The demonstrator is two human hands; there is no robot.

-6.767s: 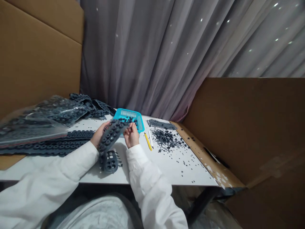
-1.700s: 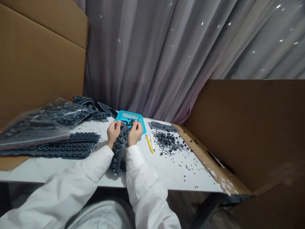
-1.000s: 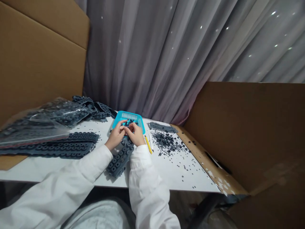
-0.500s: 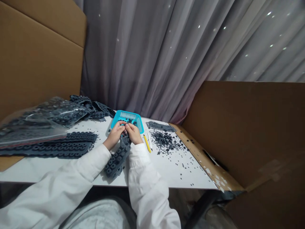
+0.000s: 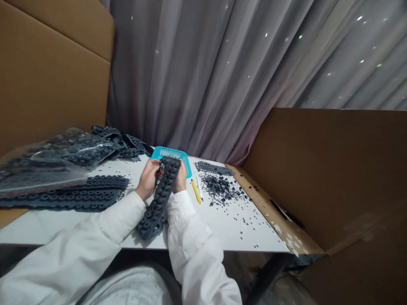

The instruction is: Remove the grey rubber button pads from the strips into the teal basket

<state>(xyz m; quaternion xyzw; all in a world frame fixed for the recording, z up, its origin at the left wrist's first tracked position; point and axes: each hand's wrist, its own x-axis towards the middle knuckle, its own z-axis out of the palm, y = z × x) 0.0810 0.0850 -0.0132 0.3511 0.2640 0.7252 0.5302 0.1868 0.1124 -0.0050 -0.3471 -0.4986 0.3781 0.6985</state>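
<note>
A dark grey rubber strip [image 5: 160, 195] with rows of raised rings is held up between my two hands, its lower end near the table's front edge. My left hand [image 5: 148, 178] grips its left edge near the top, fingers curled. On the other side my right hand [image 5: 181, 178] is closed round the upper right edge; most of its fingers are hidden behind the strip. Just beyond the hands stands a blue plastic basket [image 5: 188, 166], its contents largely covered by the strip.
A yellow pen-like tool [image 5: 196, 191] and a white one [image 5: 200, 188] lie right of my hands. Beyond them are a heap of small dark pieces [image 5: 219, 186] and a flat perforated strip [image 5: 214, 168]. At left are stacked strips [image 5: 73, 197] and a clear bag [image 5: 63, 156]. Cardboard [image 5: 337, 169] walls both sides.
The strip's upper end has been raised and turned, so its ringed face now shows at full length. My hands have moved apart, from fingertips together to either side of it.
</note>
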